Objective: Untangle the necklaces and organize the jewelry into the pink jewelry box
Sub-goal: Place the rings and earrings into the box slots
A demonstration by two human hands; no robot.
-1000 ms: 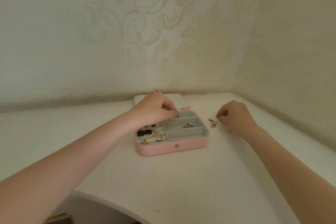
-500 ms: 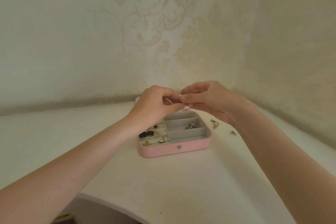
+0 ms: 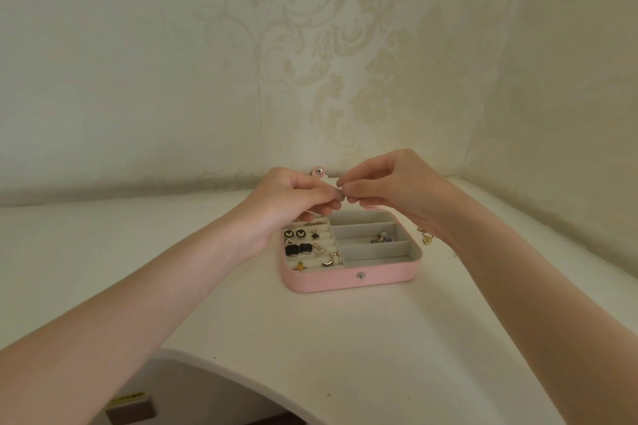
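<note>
Here white table (image 3: 345, 338) meets damask-papered wall (image 3: 310, 62)

Smooth white tabletop (image 3: 345, 338), fitted into a corner of patterned cream walls, with a curved cut-out in its near edge. Near the back, resting flat on it: open pink rectangular jewelry box (image 3: 345, 279) with a pale grey lining and a silver snap on its front wall (ring rolls on the left side, three long compartments on the right). Just beside the box's right end, lying on the bare surface: small gold-coloured jewelry piece (image 3: 427, 239), partly hidden by a forearm. A little further right, a tiny dark speck (image 3: 451, 256), too small to identify.
</note>
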